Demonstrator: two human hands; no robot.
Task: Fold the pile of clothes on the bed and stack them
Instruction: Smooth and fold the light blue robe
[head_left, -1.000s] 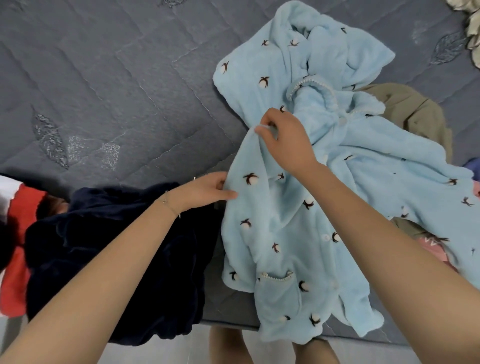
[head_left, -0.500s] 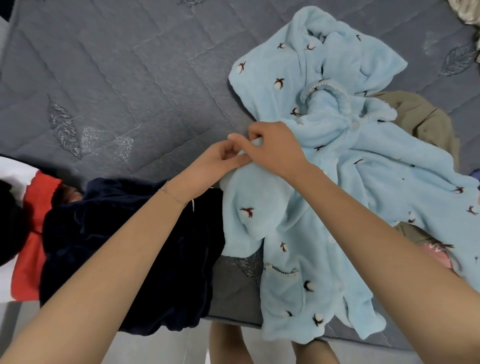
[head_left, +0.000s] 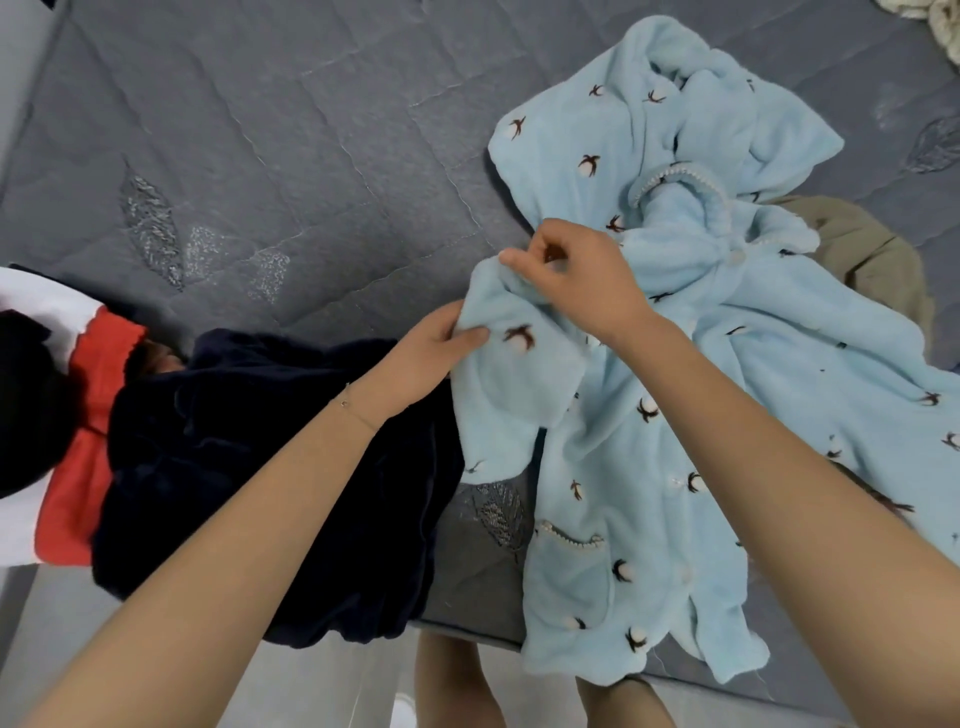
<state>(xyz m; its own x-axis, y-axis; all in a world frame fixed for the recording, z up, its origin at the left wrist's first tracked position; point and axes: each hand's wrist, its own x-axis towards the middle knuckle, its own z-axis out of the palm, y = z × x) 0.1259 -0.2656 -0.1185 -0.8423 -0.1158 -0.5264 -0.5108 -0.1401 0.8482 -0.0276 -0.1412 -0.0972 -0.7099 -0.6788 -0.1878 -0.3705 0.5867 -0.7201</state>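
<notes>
We stand at the near edge of the bed (head_left: 285, 156), whose grey quilted cover has stitched leaf shapes, and both of our hands are on the light blue fleece robe (head_left: 727, 364). The robe lies spread and rumpled on the right half of the bed, its hood bunched up toward the far side and its lower hem hanging over the near edge. It is dotted with small brown-and-white motifs, and a pocket (head_left: 571, 566) trimmed with pale beads faces up near the hem.

Our left hand (head_left: 431, 358) grips a raised fold of the robe at its left edge, thumb on top and fingers tucked under the fleece. Our right hand (head_left: 582, 280) sits just above it, fingers curled and pinching the same bunched edge, so the two hands are nearly touching. A thin bracelet (head_left: 353, 408) circles the left wrist.

Under the left forearm a dark navy garment (head_left: 260, 467) lies in a heap at the bed's edge, touching the robe's left side. Further left is a red and white garment (head_left: 93, 389) with a black piece (head_left: 26, 405) beside it. An olive garment (head_left: 872, 260) peeks out from behind the robe on the right, and something cream (head_left: 940, 26) shows at the far right corner. Our bare legs (head_left: 452, 680) show below the bed's edge, above the pale floor (head_left: 311, 686)
</notes>
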